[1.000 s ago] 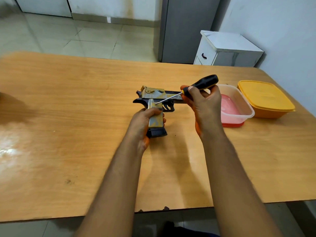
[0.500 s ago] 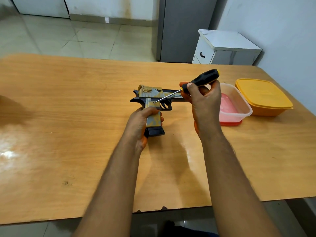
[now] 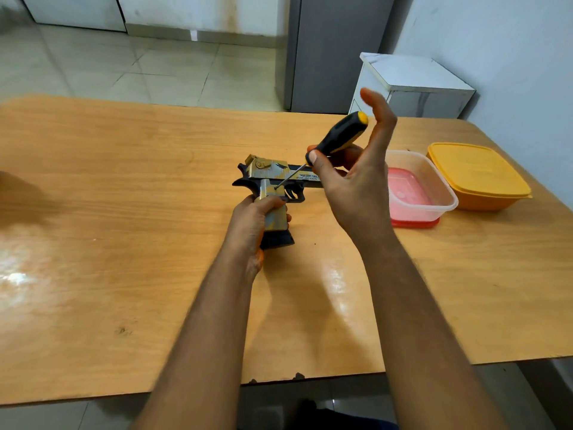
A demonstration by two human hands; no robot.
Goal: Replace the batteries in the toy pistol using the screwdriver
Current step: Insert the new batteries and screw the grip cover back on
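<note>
The person is working on the unscrewing step, by the look of it: the toy pistol (image 3: 273,181) is lying on its side on the wooden table (image 3: 124,243), and the left hand (image 3: 254,221) is gripping its handle to steady it. The right hand (image 3: 350,181) is pinching the lower end of the screwdriver (image 3: 335,141) handle between thumb and a finger, while its other fingers are spreading wide and straight. The tip is sitting on the upper grip, probably in a screw of the battery cover. Next, the hand is likely needing to regrip and turn, pressing down so the tip does not slip out.
</note>
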